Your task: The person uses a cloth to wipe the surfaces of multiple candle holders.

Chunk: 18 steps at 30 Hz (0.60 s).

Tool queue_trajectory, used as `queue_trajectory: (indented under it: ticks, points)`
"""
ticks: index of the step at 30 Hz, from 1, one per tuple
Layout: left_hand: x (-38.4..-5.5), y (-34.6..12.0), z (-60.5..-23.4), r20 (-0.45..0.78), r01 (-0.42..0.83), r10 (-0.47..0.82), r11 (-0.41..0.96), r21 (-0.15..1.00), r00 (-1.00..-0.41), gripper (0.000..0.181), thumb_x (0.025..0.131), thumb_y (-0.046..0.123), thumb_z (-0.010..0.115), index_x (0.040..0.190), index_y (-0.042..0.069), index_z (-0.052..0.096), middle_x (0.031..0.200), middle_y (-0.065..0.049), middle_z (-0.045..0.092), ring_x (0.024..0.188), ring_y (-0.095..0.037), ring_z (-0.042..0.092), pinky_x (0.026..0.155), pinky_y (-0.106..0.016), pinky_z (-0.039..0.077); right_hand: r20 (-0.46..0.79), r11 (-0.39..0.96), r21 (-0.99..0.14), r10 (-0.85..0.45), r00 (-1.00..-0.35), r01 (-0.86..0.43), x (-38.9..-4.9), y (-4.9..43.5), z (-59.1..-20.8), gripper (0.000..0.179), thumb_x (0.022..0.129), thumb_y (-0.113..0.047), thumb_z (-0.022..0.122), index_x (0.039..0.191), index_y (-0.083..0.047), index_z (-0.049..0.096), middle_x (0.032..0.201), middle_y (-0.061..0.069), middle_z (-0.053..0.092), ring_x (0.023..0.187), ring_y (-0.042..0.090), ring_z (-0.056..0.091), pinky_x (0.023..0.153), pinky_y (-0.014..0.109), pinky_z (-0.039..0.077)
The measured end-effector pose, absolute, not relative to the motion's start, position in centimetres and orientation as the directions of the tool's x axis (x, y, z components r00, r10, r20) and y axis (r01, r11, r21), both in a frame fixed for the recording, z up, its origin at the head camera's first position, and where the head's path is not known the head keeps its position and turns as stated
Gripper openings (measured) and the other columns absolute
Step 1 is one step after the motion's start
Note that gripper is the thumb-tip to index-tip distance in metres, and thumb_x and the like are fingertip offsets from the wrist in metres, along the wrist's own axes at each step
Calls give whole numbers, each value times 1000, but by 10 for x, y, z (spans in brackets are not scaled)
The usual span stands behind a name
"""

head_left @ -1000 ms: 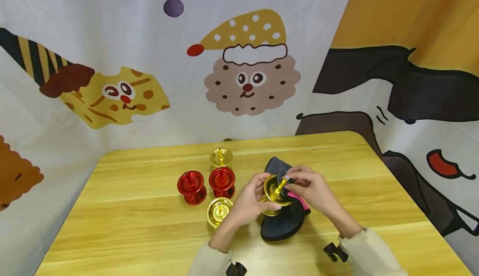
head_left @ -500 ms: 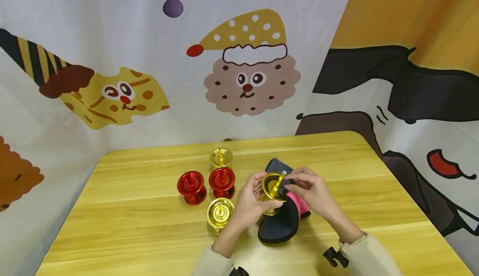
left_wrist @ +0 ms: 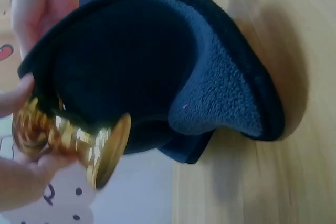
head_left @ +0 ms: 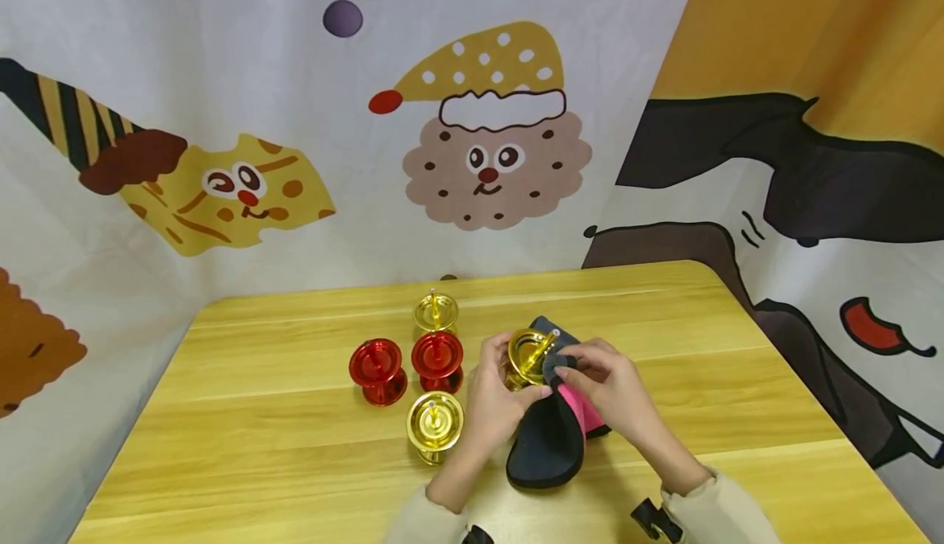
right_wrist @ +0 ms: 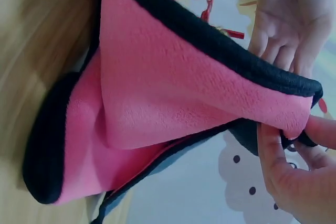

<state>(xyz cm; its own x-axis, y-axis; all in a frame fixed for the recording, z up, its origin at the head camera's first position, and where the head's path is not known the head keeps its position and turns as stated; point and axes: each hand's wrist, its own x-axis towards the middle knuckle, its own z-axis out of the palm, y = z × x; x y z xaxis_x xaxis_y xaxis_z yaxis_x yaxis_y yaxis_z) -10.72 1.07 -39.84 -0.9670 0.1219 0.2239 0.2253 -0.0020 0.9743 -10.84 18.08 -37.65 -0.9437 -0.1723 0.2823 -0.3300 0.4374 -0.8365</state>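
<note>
In the head view, the left hand [head_left: 492,406] grips a gold pedestal candle holder [head_left: 522,360] above the table [head_left: 258,446], its spike tilted up and rightward; the right hand [head_left: 614,384], angled inward, pinches a grey-and-pink cloth [head_left: 547,446] beside the spike. Two more gold holders [head_left: 434,423] and two red holders [head_left: 378,362] stand upright leftward.

The left wrist view shows its long axis near-horizontal, base rightward.

In the right wrist view, the cloth's black-edged corner is pinched.

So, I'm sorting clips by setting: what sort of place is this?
Probably a curtained-off tabletop workspace indoors: cartoon-printed fabric hangs behind a wooden table, and a person's left hand holds a gold stand over it.
</note>
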Motion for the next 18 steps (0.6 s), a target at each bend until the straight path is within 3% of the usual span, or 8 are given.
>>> queue_trajectory:
  ticks: [6,12,18]
  points:
    - [-108,-2,-393,179,151,230,-131,980,-957,59,78,0,70,128,-1,39,122,-19,54,112,-29,52,93,-35,43,322,379,-854,-157,-934,-358,-114,182,-369,15,77,9,67,91,4,67,91,11,56,79,14,59,69,20,52]
    - [-109,-4,-394,209,220,225,25,975,-952,65,71,12,79,128,4,48,119,-10,55,105,-26,54,90,-40,44,263,359,-881,-173,-949,-309,-118,182,-362,14,79,8,65,92,5,67,94,14,56,83,20,61,70,22,53]
    - [-109,-4,-395,134,136,281,-12,991,-950,67,72,11,78,128,4,44,123,-10,51,111,-24,51,93,-34,43,233,372,-883,-181,-956,-286,-119,180,-366,15,77,9,66,92,5,67,94,14,57,84,22,61,70,24,53]
